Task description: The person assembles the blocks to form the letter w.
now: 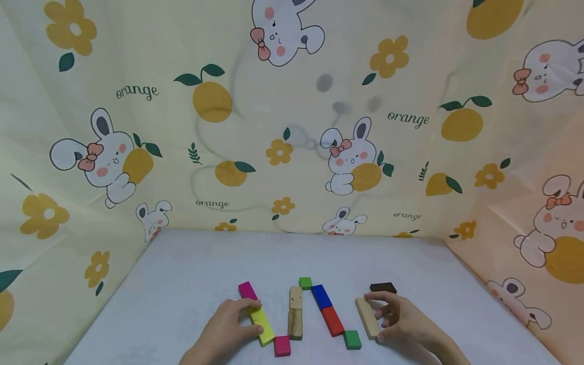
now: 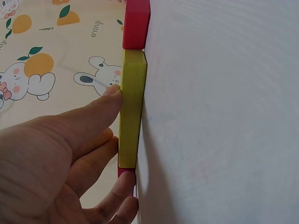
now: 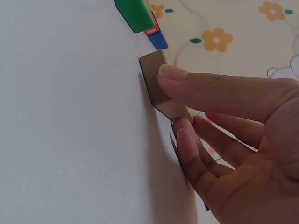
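My left hand [image 1: 228,322] touches the yellow block [image 1: 262,327] along its left side. Its thumb and fingertips lie spread along the block's length, with fingertips by the pink block [image 1: 248,290] at the far end. A pink cube [image 1: 282,346] sits at the yellow block's near end. With thumb and index finger, my right hand [image 1: 403,322] holds a pale wooden block [image 1: 366,317] by its right side and far end, low at the tabletop. Behind those fingers lies a dark brown block [image 1: 382,287]. A green cube [image 3: 135,15] is just left of the pale block.
Between the hands stand two end-to-end wooden blocks [image 1: 295,312], a far green cube [image 1: 305,283], then a blue block [image 1: 321,296] and a red block [image 1: 333,321] in a slanted line. They lie on a white tabletop [image 1: 205,263], walled by a printed cloth [image 1: 292,101].
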`<act>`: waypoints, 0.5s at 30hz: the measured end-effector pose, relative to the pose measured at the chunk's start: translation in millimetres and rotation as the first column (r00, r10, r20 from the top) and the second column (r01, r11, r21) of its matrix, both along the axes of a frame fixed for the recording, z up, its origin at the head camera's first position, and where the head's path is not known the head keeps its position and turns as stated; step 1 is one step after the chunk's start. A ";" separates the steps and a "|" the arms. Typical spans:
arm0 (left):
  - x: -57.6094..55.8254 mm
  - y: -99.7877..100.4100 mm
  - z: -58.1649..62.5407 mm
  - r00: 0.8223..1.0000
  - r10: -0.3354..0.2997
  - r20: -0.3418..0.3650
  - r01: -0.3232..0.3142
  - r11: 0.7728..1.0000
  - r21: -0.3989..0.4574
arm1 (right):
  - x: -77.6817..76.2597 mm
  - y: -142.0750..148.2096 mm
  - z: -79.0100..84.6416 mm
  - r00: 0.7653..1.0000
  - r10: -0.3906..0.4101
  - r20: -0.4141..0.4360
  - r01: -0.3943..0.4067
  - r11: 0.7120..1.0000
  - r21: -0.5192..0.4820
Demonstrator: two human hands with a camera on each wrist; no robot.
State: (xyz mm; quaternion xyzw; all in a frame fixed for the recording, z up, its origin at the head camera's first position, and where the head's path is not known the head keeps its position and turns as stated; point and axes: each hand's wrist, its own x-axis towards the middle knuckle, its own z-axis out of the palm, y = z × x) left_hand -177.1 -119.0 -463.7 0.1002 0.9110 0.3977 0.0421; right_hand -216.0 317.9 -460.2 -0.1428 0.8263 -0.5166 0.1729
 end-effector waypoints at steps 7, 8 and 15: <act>0.4 0.6 0.7 1.000 0.005 -0.005 -0.005 1.000 -0.004 | 1.3 -6.4 -0.9 0.997 -0.068 -0.043 0.070 0.996 0.054; 0.4 0.5 0.9 1.000 0.005 -0.004 -0.005 1.000 -0.003 | 1.6 -7.9 -1.2 0.995 -0.081 -0.049 0.084 0.994 0.065; -0.3 -0.4 1.3 1.000 0.003 -0.007 -0.003 1.000 -0.006 | 3.9 -15.4 -0.6 0.989 -0.132 -0.065 0.137 0.987 0.080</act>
